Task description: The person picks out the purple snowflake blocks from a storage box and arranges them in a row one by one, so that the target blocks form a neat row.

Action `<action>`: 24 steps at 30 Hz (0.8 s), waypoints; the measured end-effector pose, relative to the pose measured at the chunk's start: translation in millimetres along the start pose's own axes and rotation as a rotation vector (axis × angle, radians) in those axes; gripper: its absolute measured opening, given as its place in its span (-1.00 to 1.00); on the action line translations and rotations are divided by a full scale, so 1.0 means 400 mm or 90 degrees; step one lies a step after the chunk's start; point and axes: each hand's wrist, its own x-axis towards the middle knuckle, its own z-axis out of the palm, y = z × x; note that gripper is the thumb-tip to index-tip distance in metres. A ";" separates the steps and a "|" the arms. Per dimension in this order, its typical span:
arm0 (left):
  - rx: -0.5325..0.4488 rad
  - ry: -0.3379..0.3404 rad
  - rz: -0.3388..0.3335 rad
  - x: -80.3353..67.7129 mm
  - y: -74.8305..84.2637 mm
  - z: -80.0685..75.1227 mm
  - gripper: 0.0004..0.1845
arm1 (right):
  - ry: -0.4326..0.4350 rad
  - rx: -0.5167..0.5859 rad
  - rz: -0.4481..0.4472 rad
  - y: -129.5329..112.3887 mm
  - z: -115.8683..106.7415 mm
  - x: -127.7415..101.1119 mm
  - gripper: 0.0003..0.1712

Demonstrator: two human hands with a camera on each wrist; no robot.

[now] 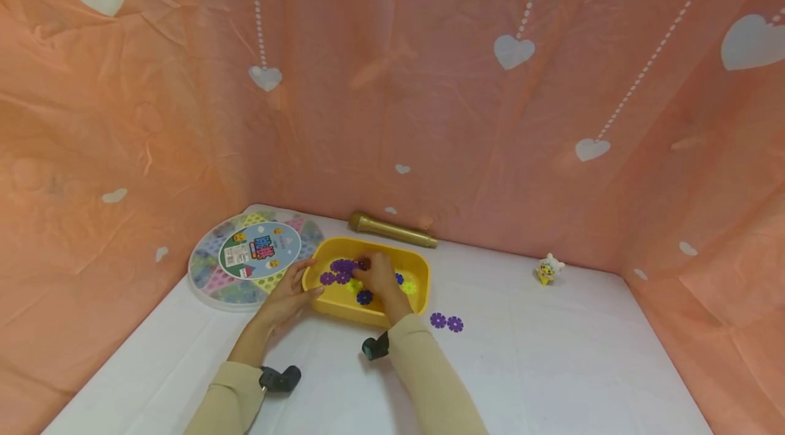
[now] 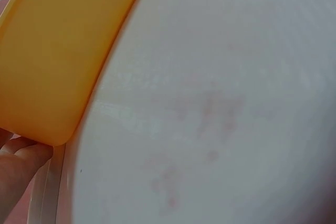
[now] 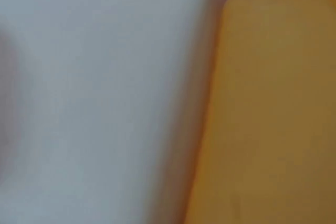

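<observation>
A yellow plastic basin stands on the table with several notched snowflake discs inside, most of them purple, plus dark blue and yellow-green ones. At its left end my left hand holds the wall, thumb toward the front corner; the left wrist view shows fingers against the basin's outside. My right hand reaches inside, fingers curled and pinching a dark reddish snowflake disc beside the purple cluster. In the right wrist view the basin's outer wall hides that hand's work.
Behind the left hand lies a round boxed board game with a patterned lid. A gold microphone rests behind the basin. Two purple discs lie right of it on the white table. Farther right stands a small white-and-yellow figurine.
</observation>
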 end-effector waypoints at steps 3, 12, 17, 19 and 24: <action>0.003 0.003 -0.001 0.000 0.002 0.002 -0.27 | 0.020 0.071 -0.002 -0.013 -0.018 -0.006 -0.73; 0.027 0.008 -0.020 -0.004 0.010 -0.003 -0.24 | 0.089 0.117 -0.097 -0.027 -0.116 -0.038 -0.75; 0.034 0.016 -0.036 0.001 0.010 -0.002 -0.24 | 0.112 0.100 -0.088 -0.010 -0.175 -0.075 -0.76; 0.036 0.019 -0.047 0.004 0.009 -0.002 -0.24 | 0.115 0.090 -0.078 0.001 -0.194 -0.094 -0.75; 0.035 0.024 -0.060 0.005 0.005 -0.001 -0.22 | 0.138 0.084 -0.074 0.029 -0.232 -0.138 -0.74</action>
